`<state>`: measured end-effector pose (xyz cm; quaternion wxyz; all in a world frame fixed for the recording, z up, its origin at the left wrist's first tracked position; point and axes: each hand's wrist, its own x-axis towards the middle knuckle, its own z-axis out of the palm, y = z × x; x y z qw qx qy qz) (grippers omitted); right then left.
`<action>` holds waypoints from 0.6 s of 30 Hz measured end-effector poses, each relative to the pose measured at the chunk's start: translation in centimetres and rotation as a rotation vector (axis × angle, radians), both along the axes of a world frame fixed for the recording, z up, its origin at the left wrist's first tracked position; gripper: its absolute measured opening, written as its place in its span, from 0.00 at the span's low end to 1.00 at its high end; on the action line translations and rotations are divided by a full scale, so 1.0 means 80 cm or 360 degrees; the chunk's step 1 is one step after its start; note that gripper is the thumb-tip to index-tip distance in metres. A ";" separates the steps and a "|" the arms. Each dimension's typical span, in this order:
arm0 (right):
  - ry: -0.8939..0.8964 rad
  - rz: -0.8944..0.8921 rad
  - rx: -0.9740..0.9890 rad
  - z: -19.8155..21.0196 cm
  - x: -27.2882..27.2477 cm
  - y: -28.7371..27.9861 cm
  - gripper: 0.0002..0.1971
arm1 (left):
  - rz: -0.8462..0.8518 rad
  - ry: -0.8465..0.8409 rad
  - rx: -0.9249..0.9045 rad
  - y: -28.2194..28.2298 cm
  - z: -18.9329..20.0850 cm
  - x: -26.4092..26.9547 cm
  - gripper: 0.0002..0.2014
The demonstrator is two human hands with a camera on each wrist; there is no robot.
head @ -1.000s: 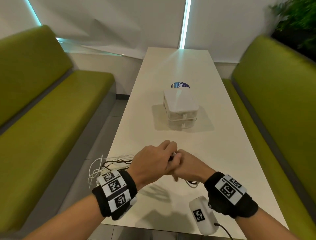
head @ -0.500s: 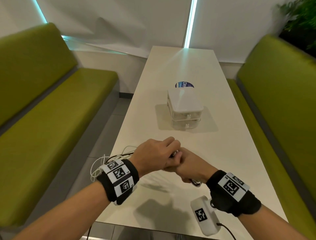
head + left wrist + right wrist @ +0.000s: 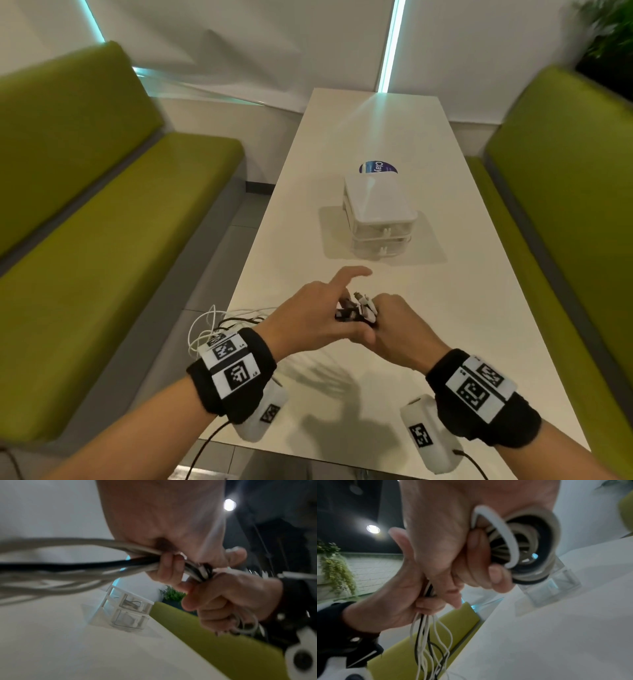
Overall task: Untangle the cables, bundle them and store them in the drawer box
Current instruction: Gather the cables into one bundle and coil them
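A mixed bunch of white and black cables (image 3: 356,308) is held above the near end of the table (image 3: 445,342), between two hands that touch each other. The right hand (image 3: 400,329) is closed in a fist around the wound part: in the right wrist view, several tight coils (image 3: 527,550) of thick white, beige and black cord are seen stacked into a ring that sticks out beyond the curled fingers. A cluster of white and dark plug ends (image 3: 363,303) is seen poking up between the two hands. The left hand (image 3: 315,318) is clamped on the unwound strands with its lower fingers and thumb, while its index finger is stretched out forward. From that hand the loose cable tails (image 3: 219,322) are trailed to the left, looped over the table's edge; they look thin, slack and still crossed over one another.

Farther along the table, well apart from the hands, the drawer box (image 3: 378,219) is found: two clear drawers stacked under a white lid, both pushed in. Something pale is seen inside them in the left wrist view, too blurred to identify. Just behind the box a round blue sticker (image 3: 376,168) is partly hidden.
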<state>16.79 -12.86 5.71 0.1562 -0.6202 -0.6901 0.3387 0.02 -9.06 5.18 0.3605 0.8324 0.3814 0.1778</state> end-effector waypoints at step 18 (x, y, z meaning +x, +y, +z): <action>-0.0077 -0.0194 0.0059 0.022 0.026 0.026 0.09 | 0.0652 0.0835 -0.0156 0.085 -0.110 -0.221 0.19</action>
